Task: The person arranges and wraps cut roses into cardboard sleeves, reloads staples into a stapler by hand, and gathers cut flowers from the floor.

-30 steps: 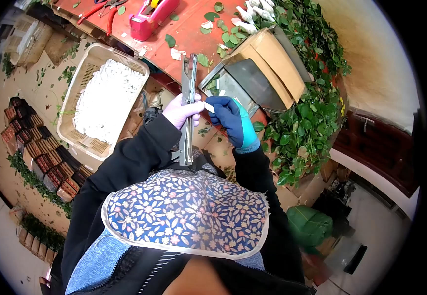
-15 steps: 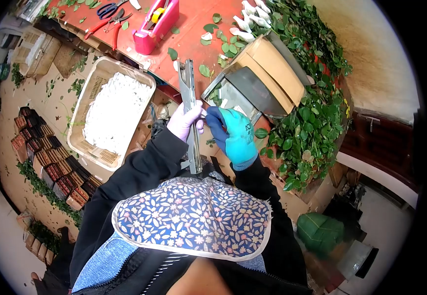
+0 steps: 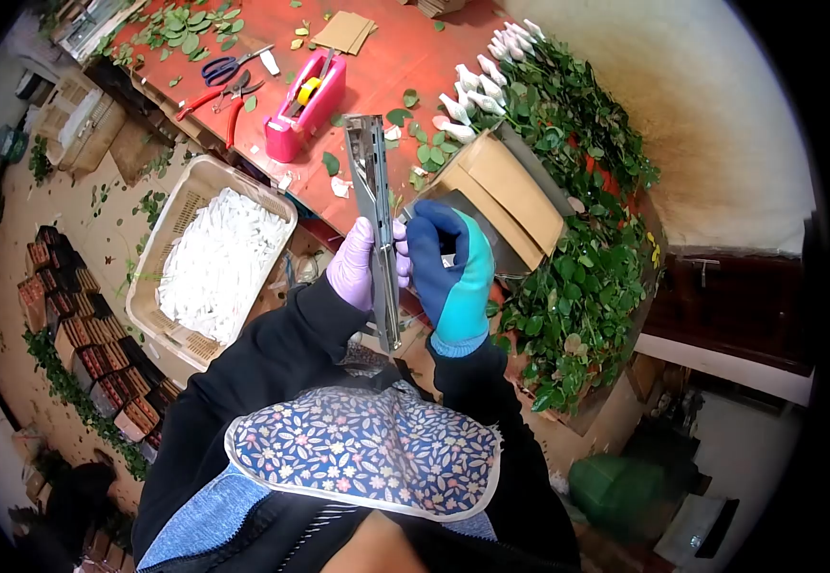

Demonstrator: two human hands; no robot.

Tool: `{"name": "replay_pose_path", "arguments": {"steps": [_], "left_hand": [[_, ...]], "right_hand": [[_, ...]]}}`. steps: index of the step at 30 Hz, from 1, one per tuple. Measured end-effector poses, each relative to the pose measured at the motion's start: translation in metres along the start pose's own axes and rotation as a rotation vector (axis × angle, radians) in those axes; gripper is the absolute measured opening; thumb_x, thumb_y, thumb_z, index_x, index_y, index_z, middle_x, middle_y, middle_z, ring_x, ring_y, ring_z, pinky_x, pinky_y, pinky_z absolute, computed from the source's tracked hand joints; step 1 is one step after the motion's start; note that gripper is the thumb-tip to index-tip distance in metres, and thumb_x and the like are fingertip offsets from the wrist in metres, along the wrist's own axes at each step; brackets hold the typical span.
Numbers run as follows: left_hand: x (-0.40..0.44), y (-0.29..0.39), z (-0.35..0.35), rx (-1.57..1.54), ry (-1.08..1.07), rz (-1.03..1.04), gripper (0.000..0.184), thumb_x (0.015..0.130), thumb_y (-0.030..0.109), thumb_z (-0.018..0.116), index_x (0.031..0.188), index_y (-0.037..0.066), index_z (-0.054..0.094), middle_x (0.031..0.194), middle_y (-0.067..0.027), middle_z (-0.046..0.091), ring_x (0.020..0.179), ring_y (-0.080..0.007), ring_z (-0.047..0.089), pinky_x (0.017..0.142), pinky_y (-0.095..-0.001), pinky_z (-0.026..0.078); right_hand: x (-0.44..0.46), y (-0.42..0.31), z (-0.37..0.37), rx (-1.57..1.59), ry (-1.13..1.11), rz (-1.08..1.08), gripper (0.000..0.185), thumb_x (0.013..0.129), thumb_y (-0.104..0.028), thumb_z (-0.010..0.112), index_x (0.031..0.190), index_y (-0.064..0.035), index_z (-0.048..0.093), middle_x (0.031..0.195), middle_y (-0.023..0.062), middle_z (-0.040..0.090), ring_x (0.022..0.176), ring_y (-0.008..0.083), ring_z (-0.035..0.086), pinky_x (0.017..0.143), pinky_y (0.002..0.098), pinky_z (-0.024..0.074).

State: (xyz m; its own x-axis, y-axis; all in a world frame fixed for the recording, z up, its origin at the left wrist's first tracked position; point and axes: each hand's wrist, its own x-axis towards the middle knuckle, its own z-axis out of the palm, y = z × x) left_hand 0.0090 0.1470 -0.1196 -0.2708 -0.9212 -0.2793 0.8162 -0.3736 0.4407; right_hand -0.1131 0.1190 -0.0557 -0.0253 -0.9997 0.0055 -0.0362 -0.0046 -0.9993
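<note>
A long grey metal stapler (image 3: 377,205) stands nearly upright in front of my chest, its slim arms slightly apart. My left hand (image 3: 362,265), in a lilac glove, is closed around its middle, thumb on one side and fingertips on the other. Close on the right, my right hand (image 3: 448,272) wears a teal and navy glove. Its fingers are curled into a pinch beside the stapler; a small pale patch shows between them, too little to identify. Behind that hand, a metal holder with brown cardboard sheets (image 3: 506,196) sits on the red table (image 3: 377,72).
On the table are a pink tape dispenser (image 3: 305,110), red-handled pruners (image 3: 229,95), scissors (image 3: 234,65) and loose leaves. White-wrapped flower heads (image 3: 477,91) and leafy stems (image 3: 577,286) line the right. A crate (image 3: 148,301) of white pieces stands left; wrapped bundles (image 3: 100,329) lie on the floor.
The view has shifted, showing more of the table's far side. My right hand has turned, its curled fingers now pointing more upward beside the stapler. My left hand keeps hold of the stapler.
</note>
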Motion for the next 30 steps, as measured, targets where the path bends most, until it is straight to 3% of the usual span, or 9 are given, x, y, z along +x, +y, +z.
{"name": "replay_pose_path", "arguments": {"steps": [3, 5, 9, 12, 15, 22, 24, 28, 30], "left_hand": [[0.007, -0.008, 0.001, 0.010, -0.041, 0.027, 0.057, 0.096, 0.061, 0.045, 0.117, 0.009, 0.054, 0.098, -0.0035, 0.059, 0.085, -0.0168, 0.059, 0.080, -0.0340, 0.051], [0.004, -0.013, 0.004, 0.019, 0.028, 0.086, 0.069, 0.096, 0.064, 0.038, 0.132, 0.006, 0.048, 0.127, -0.0140, 0.056, 0.118, -0.0265, 0.055, 0.104, -0.0425, 0.044], [-0.005, -0.015, 0.011, -0.071, -0.071, 0.056, 0.066, 0.098, 0.061, 0.036, 0.133, 0.006, 0.047, 0.127, -0.0125, 0.056, 0.117, -0.0246, 0.055, 0.103, -0.0417, 0.044], [-0.007, -0.014, 0.025, -0.027, 0.040, 0.082, 0.066, 0.099, 0.061, 0.035, 0.132, 0.006, 0.047, 0.125, -0.0120, 0.057, 0.113, -0.0229, 0.056, 0.101, -0.0397, 0.044], [-0.005, -0.014, 0.014, -0.026, -0.151, 0.096, 0.067, 0.099, 0.058, 0.041, 0.137, 0.003, 0.043, 0.132, -0.0122, 0.053, 0.124, -0.0226, 0.052, 0.108, -0.0389, 0.040], [-0.010, -0.020, 0.017, -0.054, -0.056, 0.099, 0.068, 0.099, 0.058, 0.039, 0.136, 0.002, 0.044, 0.133, -0.0128, 0.053, 0.125, -0.0227, 0.051, 0.108, -0.0389, 0.039], [-0.012, -0.013, 0.031, 0.010, -0.002, 0.119, 0.066, 0.098, 0.063, 0.032, 0.124, 0.005, 0.051, 0.111, -0.0088, 0.059, 0.101, -0.0185, 0.056, 0.093, -0.0336, 0.045], [-0.009, -0.012, 0.026, 0.137, -0.105, 0.202, 0.067, 0.098, 0.064, 0.032, 0.121, 0.005, 0.051, 0.108, -0.0082, 0.059, 0.099, -0.0181, 0.056, 0.091, -0.0330, 0.045], [-0.008, -0.011, 0.027, 0.166, -0.167, 0.241, 0.067, 0.097, 0.065, 0.032, 0.119, 0.005, 0.052, 0.105, -0.0077, 0.059, 0.097, -0.0181, 0.056, 0.090, -0.0329, 0.046]], "right_hand": [[0.002, -0.001, 0.000, -0.065, -0.006, -0.150, 0.020, 0.087, -0.005, 0.068, 0.105, 0.0026, 0.066, 0.084, 0.0090, 0.069, 0.069, 0.0131, 0.064, 0.064, 0.0272, 0.0521], [0.003, -0.001, 0.001, -0.169, -0.021, -0.306, 0.018, 0.085, -0.002, 0.069, 0.102, 0.0013, 0.066, 0.081, 0.0121, 0.069, 0.068, 0.0185, 0.066, 0.063, 0.0296, 0.0525], [-0.001, -0.005, -0.001, -0.270, -0.043, -0.364, 0.017, 0.082, -0.002, 0.070, 0.099, -0.0002, 0.067, 0.078, 0.0126, 0.067, 0.066, 0.0258, 0.065, 0.060, 0.0340, 0.0503], [0.001, -0.008, 0.000, -0.300, -0.071, -0.428, 0.017, 0.081, -0.002, 0.071, 0.098, -0.0003, 0.067, 0.078, 0.0119, 0.067, 0.065, 0.0269, 0.063, 0.059, 0.0353, 0.0484], [-0.001, -0.012, -0.002, -0.427, -0.106, -0.463, 0.017, 0.080, -0.001, 0.071, 0.097, -0.0004, 0.067, 0.076, 0.0112, 0.066, 0.064, 0.0255, 0.062, 0.058, 0.0348, 0.0472], [-0.003, -0.001, 0.002, -0.316, -0.049, -0.493, 0.018, 0.079, -0.001, 0.071, 0.097, -0.0008, 0.068, 0.074, 0.0089, 0.065, 0.061, 0.0248, 0.058, 0.055, 0.0351, 0.0440], [-0.003, -0.004, 0.001, -0.339, -0.083, -0.485, 0.019, 0.079, -0.001, 0.071, 0.098, -0.0010, 0.068, 0.076, 0.0088, 0.065, 0.063, 0.0254, 0.060, 0.056, 0.0356, 0.0447], [-0.004, -0.007, -0.001, -0.415, -0.121, -0.494, 0.019, 0.079, -0.001, 0.071, 0.098, -0.0010, 0.069, 0.079, 0.0089, 0.067, 0.066, 0.0260, 0.061, 0.058, 0.0363, 0.0460], [-0.005, -0.007, -0.001, -0.414, -0.131, -0.503, 0.025, 0.078, 0.008, 0.069, 0.101, 0.0007, 0.068, 0.084, 0.0119, 0.068, 0.068, 0.0207, 0.064, 0.062, 0.0297, 0.0493]]}}
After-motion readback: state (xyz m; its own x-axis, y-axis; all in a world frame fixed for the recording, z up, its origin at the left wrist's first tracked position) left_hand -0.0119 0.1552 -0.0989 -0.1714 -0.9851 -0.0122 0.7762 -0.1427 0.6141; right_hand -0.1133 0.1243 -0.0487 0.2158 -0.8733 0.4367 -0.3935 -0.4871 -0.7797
